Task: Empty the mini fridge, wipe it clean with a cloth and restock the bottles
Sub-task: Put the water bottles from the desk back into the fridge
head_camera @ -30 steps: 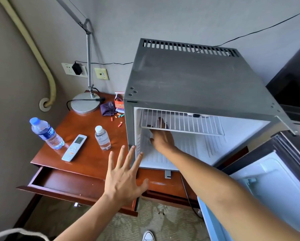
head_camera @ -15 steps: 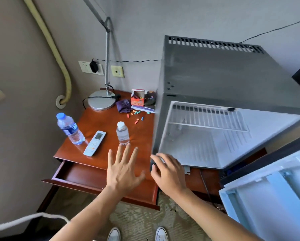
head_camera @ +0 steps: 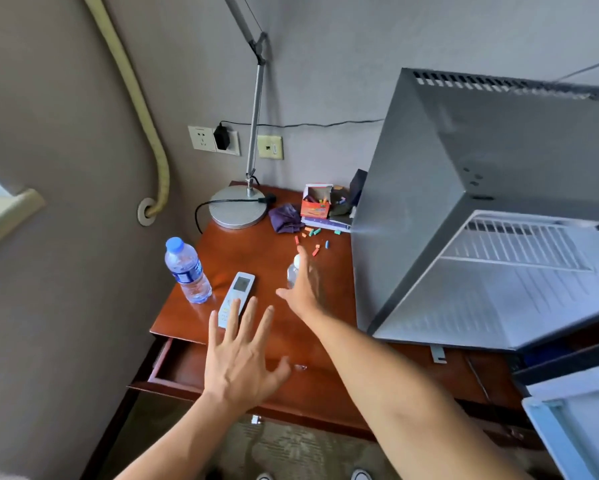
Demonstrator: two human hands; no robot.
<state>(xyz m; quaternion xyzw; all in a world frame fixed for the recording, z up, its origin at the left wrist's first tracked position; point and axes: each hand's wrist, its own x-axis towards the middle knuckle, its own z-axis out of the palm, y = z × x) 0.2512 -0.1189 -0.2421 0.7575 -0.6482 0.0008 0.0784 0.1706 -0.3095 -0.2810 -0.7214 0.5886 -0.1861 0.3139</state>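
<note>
A single wide-angle view from a camera worn on the person's head, looking forward and steeply down over a wooden desk (head_camera: 256, 327) set against a grey wall. Both bare forearms reach in from the bottom edge, close to the lens. The open mini fridge (head_camera: 464, 188) fills the right side, seen from above its top and into its interior. Shoe tips and carpet show at the bottom. Straight lines bow near the edges.

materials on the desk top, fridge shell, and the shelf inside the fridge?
Desk top: looks like reddish-brown wood or veneer, glossy varnish; it shows reflections.
Fridge shell: apparently grey sheet metal, matte painted, with punched vent slots and screw holes.
Shelf: thin parallel rods, likely white-coated wire; coating type unclear.
</note>
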